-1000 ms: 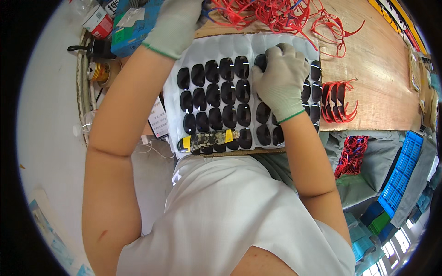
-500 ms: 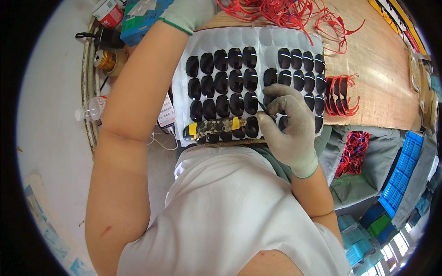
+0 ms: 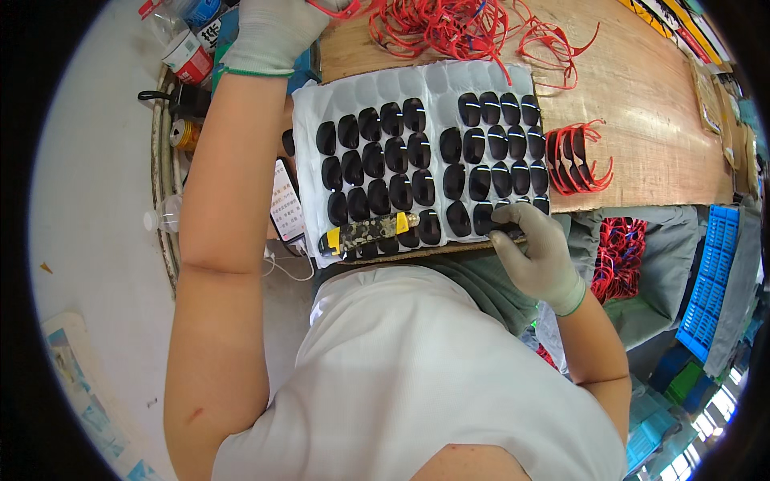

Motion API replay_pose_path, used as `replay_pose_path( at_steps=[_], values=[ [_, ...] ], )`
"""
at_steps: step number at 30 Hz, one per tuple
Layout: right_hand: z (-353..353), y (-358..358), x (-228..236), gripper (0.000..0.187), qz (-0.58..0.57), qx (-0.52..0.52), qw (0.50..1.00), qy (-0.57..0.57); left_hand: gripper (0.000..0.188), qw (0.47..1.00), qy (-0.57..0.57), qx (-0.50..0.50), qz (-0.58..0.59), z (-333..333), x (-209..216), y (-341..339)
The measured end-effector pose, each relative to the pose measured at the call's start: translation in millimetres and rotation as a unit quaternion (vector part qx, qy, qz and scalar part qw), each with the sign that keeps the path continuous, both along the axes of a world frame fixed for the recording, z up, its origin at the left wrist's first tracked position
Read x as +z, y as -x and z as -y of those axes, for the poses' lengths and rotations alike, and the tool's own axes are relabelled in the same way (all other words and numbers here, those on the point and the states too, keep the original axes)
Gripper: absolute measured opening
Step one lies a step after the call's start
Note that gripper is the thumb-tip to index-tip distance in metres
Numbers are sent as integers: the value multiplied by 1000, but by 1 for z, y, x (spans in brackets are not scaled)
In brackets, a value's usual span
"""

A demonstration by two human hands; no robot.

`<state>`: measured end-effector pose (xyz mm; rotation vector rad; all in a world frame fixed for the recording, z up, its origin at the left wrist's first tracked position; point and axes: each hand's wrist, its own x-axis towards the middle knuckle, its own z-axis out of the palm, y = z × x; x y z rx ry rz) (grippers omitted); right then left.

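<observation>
- Head view: the gloved left hand [image 3: 277, 32] is at the upper edge, a red spectacle frame [image 3: 341, 10] beside it; its fingers are cut off, so I cannot tell whether it grips the frame.
- The gloved right hand [image 3: 541, 256] is at the near right corner of the white tray [image 3: 437, 76], thumb and forefinger bent apart around a dark lens; whether they pinch it, I cannot tell.
- Dark sunglass lenses [image 3: 373, 160] lie in rows in two blocks on the tray.
- A camouflage-patterned tool [image 3: 369, 233] with yellow bands lies across the near left lenses.
- Beyond the tray, red frames [image 3: 449, 28] are heaped on the wooden tabletop [image 3: 658, 136]; red-framed sunglasses [image 3: 573, 160] stand just right of it.
</observation>
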<state>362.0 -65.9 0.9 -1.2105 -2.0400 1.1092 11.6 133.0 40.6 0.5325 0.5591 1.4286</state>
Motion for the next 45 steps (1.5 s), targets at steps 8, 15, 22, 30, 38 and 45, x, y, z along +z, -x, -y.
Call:
replay_pose_path(
  at_steps=[8,15,22,30,38,45],
  values=[
    [18,41,-15,18,-123,-122,983,69,13,998,58,-15,-19,-21,-32,7],
    [15,49,-22,29,-182,-147,967,104,22,989,75,15,-127,-7,-32,18],
    [-5,0,7,33,-45,-24,997,49,27,935,-7,-56,-349,129,4,-15],
    [30,33,27,30,-265,-29,949,169,25,814,-111,-228,-523,251,-12,-74],
    [51,66,39,20,-408,-139,861,270,18,786,-196,-167,-562,271,-8,-85],
    [60,5,30,38,-316,37,824,469,19,716,-222,-276,-601,290,15,-99]
  ],
)
